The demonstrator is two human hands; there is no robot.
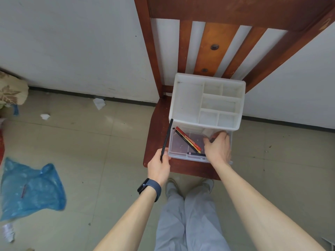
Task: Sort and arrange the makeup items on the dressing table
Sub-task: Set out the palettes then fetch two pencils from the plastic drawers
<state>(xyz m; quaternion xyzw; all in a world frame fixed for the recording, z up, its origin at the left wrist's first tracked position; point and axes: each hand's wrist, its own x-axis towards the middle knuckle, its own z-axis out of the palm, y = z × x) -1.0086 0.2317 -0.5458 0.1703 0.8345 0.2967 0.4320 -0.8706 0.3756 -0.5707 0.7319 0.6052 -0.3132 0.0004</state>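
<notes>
A white plastic organizer (188, 102) with several top compartments stands on a wooden chair seat (157, 134). Its clear drawer (178, 147) is pulled out toward me. Inside lie a red-and-black pencil (188, 139) and a short dark pencil (196, 154). My left hand (158, 166) grips a long black pencil (167, 137) that points up beside the organizer's left edge. My right hand (217, 145) reaches into the right side of the drawer with its fingers curled; what they hold, if anything, is hidden.
The chair's slatted back (213, 44) rises behind the organizer against a white wall. A blue plastic bag (30, 189) lies on the tiled floor at left, with paper scraps (98, 103) near the wall. My legs in grey trousers (188, 214) stand before the chair.
</notes>
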